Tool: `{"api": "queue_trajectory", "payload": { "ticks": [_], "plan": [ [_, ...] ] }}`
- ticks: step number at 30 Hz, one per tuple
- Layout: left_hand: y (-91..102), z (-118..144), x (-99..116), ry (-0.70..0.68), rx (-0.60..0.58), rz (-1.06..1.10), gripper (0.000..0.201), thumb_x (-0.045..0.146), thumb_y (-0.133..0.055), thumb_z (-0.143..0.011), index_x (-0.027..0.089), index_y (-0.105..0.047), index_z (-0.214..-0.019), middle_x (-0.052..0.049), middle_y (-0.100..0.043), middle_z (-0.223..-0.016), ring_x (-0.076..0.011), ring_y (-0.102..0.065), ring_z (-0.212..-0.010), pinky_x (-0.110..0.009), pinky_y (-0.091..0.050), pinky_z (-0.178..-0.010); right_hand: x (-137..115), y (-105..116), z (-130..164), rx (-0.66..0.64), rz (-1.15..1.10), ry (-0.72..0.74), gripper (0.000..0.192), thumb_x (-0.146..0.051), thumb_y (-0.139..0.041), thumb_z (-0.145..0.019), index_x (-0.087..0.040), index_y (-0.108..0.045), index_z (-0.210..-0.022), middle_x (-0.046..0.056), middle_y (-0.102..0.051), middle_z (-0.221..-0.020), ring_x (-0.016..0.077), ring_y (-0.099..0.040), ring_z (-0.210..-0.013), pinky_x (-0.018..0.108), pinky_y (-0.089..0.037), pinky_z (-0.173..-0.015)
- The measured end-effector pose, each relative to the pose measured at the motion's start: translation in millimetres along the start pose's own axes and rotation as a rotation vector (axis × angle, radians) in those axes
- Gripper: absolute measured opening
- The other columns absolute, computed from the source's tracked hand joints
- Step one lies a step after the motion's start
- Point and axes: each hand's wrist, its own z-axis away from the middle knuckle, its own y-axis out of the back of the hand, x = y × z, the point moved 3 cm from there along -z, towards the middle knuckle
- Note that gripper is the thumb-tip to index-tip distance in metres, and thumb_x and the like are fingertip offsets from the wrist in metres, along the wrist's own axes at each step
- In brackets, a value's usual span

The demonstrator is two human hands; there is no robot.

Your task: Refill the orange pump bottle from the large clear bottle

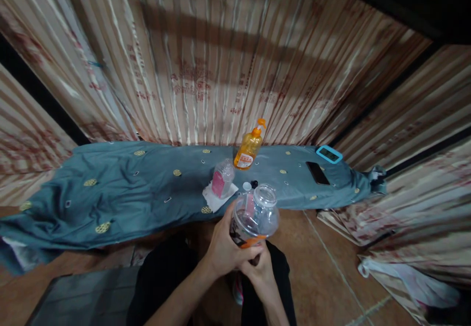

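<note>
Both my hands are wrapped round a clear plastic cup (253,220) with a domed lid and dark and orange print on its side. My left hand (227,247) grips its left side, the fingers partly hidden behind the cup. Below it, my right hand (257,264) closes round the lower part. Just beyond the cup, a white cap (247,186) and a small black cap (254,184) lie on the cloth. To their left a clear bottle with a pink label (222,179) stands on a white tissue (213,201).
A patterned teal cloth (121,188) covers the long bench ahead. On it stand an orange pump bottle (249,149), a dark phone (317,173) and a blue-framed digital device (329,154). Striped curtains (206,61) hang behind and to the sides. A grey stool (88,296) is at lower left.
</note>
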Motion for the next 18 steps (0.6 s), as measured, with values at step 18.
{"api": "queue_trajectory", "payload": {
  "ticks": [18],
  "plan": [
    [34.8, -37, -16, -0.151, 0.24, 0.14, 0.1, 0.059, -0.076, -0.083, 0.029, -0.025, -0.163, -0.017, -0.038, -0.17, -0.0371, -0.035, -0.159, -0.059, -0.032, -0.129, -14, 25, -40, 0.045, -0.591, -0.319, 0.067, -0.062, -0.1, -0.041, -0.024, -0.087, -0.095, 0.011, -0.085, -0.098, 0.0267, -0.082, -0.076, 0.025, -0.061, -0.054]
  ]
}}
